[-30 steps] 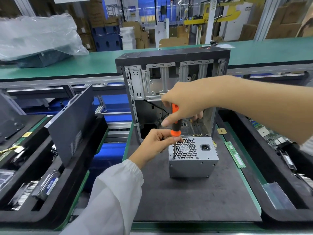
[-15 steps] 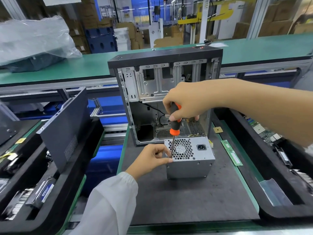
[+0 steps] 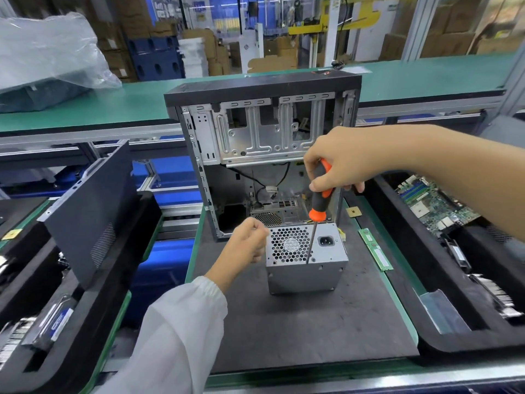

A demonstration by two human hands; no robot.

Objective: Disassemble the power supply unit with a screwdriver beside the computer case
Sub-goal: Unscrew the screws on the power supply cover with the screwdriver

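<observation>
Power supply unit (image 3: 306, 257): bare sheet-metal box, standing on the dark mat (image 3: 298, 322) just in front of the open computer case (image 3: 264, 155), fan grille and mains socket facing up. It looks rigid and fairly dense; I judge it heavy enough to sit still under light tool pressure, though smooth metal on the mat may still twist under torque.

Right hand (image 3: 345, 163): fingers wrapped round the black-and-orange handle of the screwdriver (image 3: 318, 206), held nearly upright. The shaft runs down to the near edge of the top face, right of the grille; the tip appears seated at a screw there, but the head itself is too small to make out.

Left hand (image 3: 250, 241): fingers curled loosely, just beside the unit's left side at grille height. Whether it touches the casing or pinches something small, I cannot tell.

Handling judgement: brace it by the plain side walls. The grille holes and stamped edges may be sharp. A few wire ends show at its far right corner, best not pulled.

Right of the mat lies a green memory stick (image 3: 375, 250); a tray (image 3: 403, 280) further right holds a circuit board (image 3: 434, 203).
</observation>
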